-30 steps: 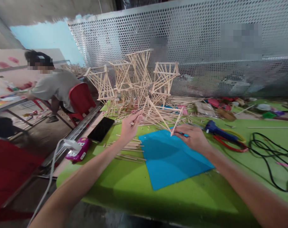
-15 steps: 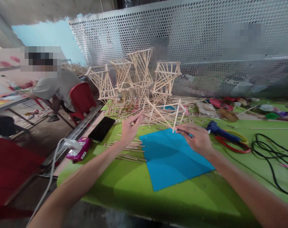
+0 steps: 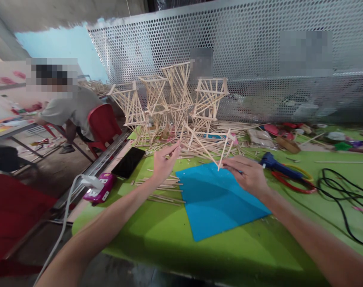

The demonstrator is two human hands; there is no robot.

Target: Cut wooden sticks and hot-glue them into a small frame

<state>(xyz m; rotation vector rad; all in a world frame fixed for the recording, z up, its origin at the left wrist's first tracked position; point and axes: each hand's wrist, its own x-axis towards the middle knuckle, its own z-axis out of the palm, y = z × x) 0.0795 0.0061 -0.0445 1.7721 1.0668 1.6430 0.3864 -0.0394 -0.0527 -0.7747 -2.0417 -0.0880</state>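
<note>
A small frame of thin wooden sticks is held up between both hands, over the far edge of a blue sheet. My left hand pinches its left end with thumb and fingertips. At the lower right corner, where sticks meet, my right hand has its fingers closed on the frame. Behind stand several taller towers built of the same sticks, with a heap of loose sticks at their feet. More loose sticks lie beneath my left forearm.
Right of the sheet lies a blue glue gun near a looped black cable. A black phone and a pink power strip lie at left. A perforated metal panel rises behind. A person sits at far left.
The stick frame has tilted a little; its upright right part has swung slightly right and down. Both hands have stayed almost in place, still holding it.
</note>
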